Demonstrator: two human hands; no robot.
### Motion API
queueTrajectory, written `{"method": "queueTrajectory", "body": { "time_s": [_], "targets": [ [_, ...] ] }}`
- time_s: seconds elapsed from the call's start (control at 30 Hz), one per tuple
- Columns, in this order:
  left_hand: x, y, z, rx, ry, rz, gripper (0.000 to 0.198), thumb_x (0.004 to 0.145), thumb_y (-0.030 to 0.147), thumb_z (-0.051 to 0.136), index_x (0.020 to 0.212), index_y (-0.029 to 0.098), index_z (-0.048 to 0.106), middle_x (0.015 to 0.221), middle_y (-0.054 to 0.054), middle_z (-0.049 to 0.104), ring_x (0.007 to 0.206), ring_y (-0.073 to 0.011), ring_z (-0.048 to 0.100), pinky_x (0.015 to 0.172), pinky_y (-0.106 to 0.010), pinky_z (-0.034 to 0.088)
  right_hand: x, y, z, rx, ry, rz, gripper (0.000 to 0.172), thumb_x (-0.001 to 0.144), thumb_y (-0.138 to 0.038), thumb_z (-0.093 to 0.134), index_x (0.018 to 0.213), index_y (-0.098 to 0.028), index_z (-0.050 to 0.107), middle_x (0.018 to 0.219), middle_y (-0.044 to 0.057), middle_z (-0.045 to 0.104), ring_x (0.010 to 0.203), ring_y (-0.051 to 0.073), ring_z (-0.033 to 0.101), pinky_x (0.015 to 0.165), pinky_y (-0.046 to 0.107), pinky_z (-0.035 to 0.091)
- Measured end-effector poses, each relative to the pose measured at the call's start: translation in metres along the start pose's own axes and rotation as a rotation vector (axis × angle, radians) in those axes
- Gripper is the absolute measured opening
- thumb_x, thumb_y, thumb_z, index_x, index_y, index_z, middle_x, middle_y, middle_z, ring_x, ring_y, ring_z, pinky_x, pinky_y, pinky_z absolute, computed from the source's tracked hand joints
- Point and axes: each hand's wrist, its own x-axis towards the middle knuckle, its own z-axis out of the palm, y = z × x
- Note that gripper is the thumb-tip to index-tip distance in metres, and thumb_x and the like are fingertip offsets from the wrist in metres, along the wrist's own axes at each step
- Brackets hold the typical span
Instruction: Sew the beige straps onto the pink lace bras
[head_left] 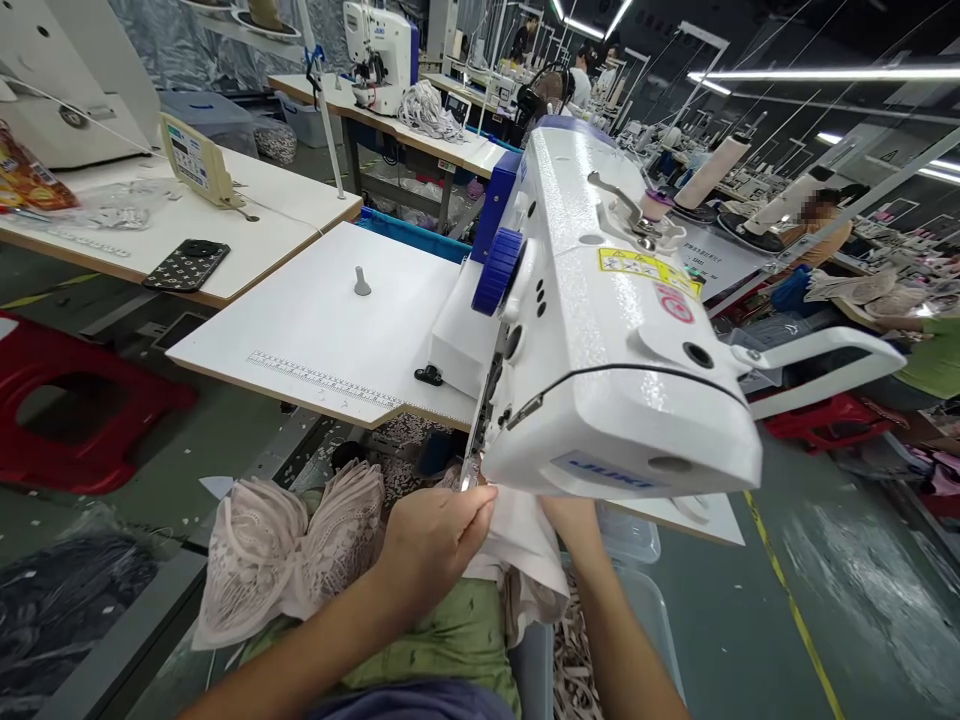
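A white sewing machine [615,330] leans large across the middle of the view. My left hand [439,530] is closed, thumb and fingers pinched on pale pink fabric [525,540] just below the needle area at the machine's front. Under the machine head, my right hand [574,520] is at the right side of the same fabric; its fingers are hidden behind the machine. Left of my left hand, a stack of pale lace bra cups [292,550] hangs over my lap. The fabric between my hands droops down toward my lap.
The white table [322,310] carries a thread pin [361,282]. A phone [187,265] lies on the neighbouring table. Red stools [75,410] stand at left and right. Below my right forearm are clear bins [649,620] with fabric strips. Other people sit at machines in the background.
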Motion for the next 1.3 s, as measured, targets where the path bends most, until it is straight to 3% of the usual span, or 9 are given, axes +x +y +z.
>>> {"method": "queueTrajectory", "body": {
  "time_s": [0.3, 0.53, 0.6, 0.7, 0.83, 0.9, 1.03, 1.17, 1.3],
  "targets": [
    [-0.006, -0.011, -0.004, -0.029, -0.010, -0.047, 0.028, 0.099, 0.026, 0.046, 0.097, 0.018, 0.072, 0.085, -0.004, 0.080, 0.070, -0.0163, 0.075, 0.062, -0.024, 0.055, 0.010, -0.045, -0.004, 0.364, 0.026, 0.236, 0.025, 0.080, -0.038, 0.053, 0.093, -0.023, 0.069, 0.091, 0.008, 0.075, 0.094, 0.027, 0.068, 0.084, 0.040, 0.056],
    [-0.006, -0.018, -0.027, -0.103, -0.195, 0.059, 0.024, 0.099, 0.024, 0.047, 0.103, 0.020, 0.070, 0.082, -0.002, 0.078, 0.067, -0.0144, 0.072, 0.062, -0.023, 0.053, -0.048, -0.057, 0.009, 0.928, -0.028, 0.577, 0.035, 0.085, -0.052, 0.061, 0.097, -0.020, 0.064, 0.086, 0.005, 0.072, 0.075, 0.020, 0.067, 0.068, 0.030, 0.055],
    [-0.018, -0.017, -0.031, -0.096, -0.269, 0.066, 0.021, 0.096, 0.028, 0.053, 0.111, 0.020, 0.066, 0.081, -0.002, 0.076, 0.069, -0.0156, 0.070, 0.063, -0.025, 0.053, -0.070, -0.062, 0.005, 0.846, 0.022, 0.476, 0.030, 0.084, -0.050, 0.065, 0.090, -0.021, 0.065, 0.081, 0.003, 0.069, 0.072, 0.018, 0.065, 0.067, 0.029, 0.054],
    [-0.036, -0.010, -0.028, -0.038, -0.407, 0.094, 0.048, 0.087, 0.042, 0.065, 0.127, 0.017, 0.056, 0.097, -0.009, 0.074, 0.089, -0.0238, 0.069, 0.075, -0.035, 0.054, -0.097, -0.073, -0.007, 0.591, 0.019, 0.125, 0.013, 0.087, -0.037, 0.066, 0.086, -0.025, 0.070, 0.077, 0.002, 0.068, 0.072, 0.018, 0.065, 0.069, 0.031, 0.053],
    [-0.040, -0.001, -0.020, 0.017, -0.461, 0.319, 0.015, 0.093, 0.024, 0.052, 0.095, 0.018, 0.065, 0.067, -0.002, 0.066, 0.061, -0.0180, 0.059, 0.056, -0.030, 0.040, -0.115, -0.087, -0.024, 0.361, -0.084, -0.294, 0.012, 0.086, -0.020, 0.067, 0.089, -0.031, 0.072, 0.070, -0.001, 0.068, 0.061, 0.017, 0.066, 0.059, 0.030, 0.053],
    [-0.035, 0.000, -0.022, 0.043, -0.386, 0.386, 0.026, 0.096, 0.016, 0.043, 0.082, 0.019, 0.064, 0.057, 0.000, 0.059, 0.053, -0.0156, 0.051, 0.052, -0.030, 0.031, -0.118, -0.090, -0.029, 0.258, -0.102, -0.411, 0.017, 0.084, -0.014, 0.071, 0.088, -0.030, 0.072, 0.070, -0.002, 0.071, 0.059, 0.016, 0.067, 0.057, 0.028, 0.054],
    [-0.026, 0.002, -0.029, 0.083, -0.278, 0.408, 0.035, 0.099, 0.015, 0.037, 0.078, 0.018, 0.063, 0.054, 0.001, 0.054, 0.053, -0.0150, 0.044, 0.053, -0.032, 0.027, -0.118, -0.097, -0.034, 0.122, -0.078, -0.518, 0.019, 0.081, -0.012, 0.074, 0.088, -0.029, 0.071, 0.073, -0.004, 0.073, 0.060, 0.015, 0.068, 0.060, 0.026, 0.057],
    [-0.027, 0.001, -0.032, 0.091, -0.273, 0.410, 0.035, 0.099, 0.014, 0.038, 0.077, 0.017, 0.064, 0.053, 0.001, 0.053, 0.052, -0.0155, 0.043, 0.053, -0.032, 0.027, -0.123, -0.098, -0.036, 0.128, -0.062, -0.450, 0.010, 0.084, -0.016, 0.073, 0.086, -0.025, 0.071, 0.071, -0.003, 0.071, 0.060, 0.013, 0.067, 0.060, 0.024, 0.055],
    [-0.039, 0.009, -0.033, 0.016, -0.457, 0.250, 0.030, 0.097, 0.018, 0.043, 0.077, 0.018, 0.064, 0.055, 0.001, 0.057, 0.050, -0.0139, 0.045, 0.051, -0.029, 0.027, -0.128, -0.064, -0.032, 0.148, -0.140, -0.400, 0.014, 0.089, -0.013, 0.062, 0.094, -0.022, 0.071, 0.079, 0.001, 0.072, 0.072, 0.014, 0.068, 0.067, 0.025, 0.053]
  ]
}}
